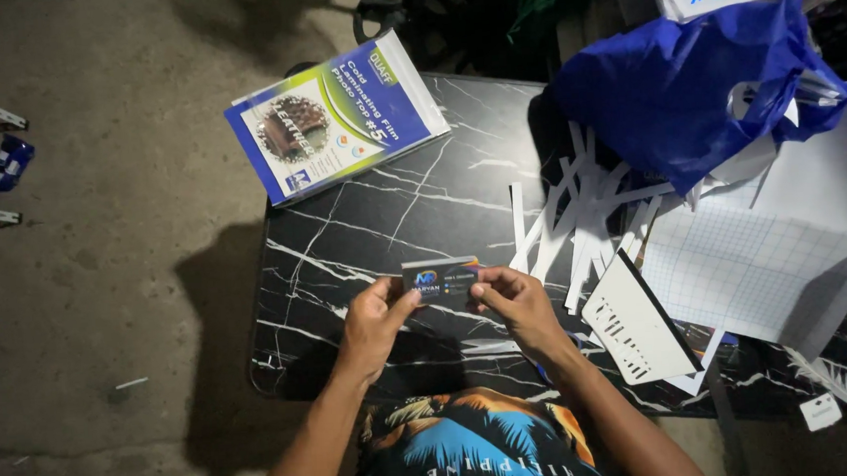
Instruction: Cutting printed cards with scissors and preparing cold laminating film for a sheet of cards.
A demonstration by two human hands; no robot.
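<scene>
Where paper strips (577,211) crowd: perhaps laminated card (442,278).

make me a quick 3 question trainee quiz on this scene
1. True or false: both hands hold the small card over the black marble table.
2. What lies at the table's far left corner? A) a film pack B) a blue bag C) paper strips
3. What kind of sheet lies right of the white strips?

Key
1. True: the left hand and right hand pinch the card at its two ends.
2. A: the film pack overhangs that corner; the blue bag sits at the far right.
3. A white grid sheet.
</scene>
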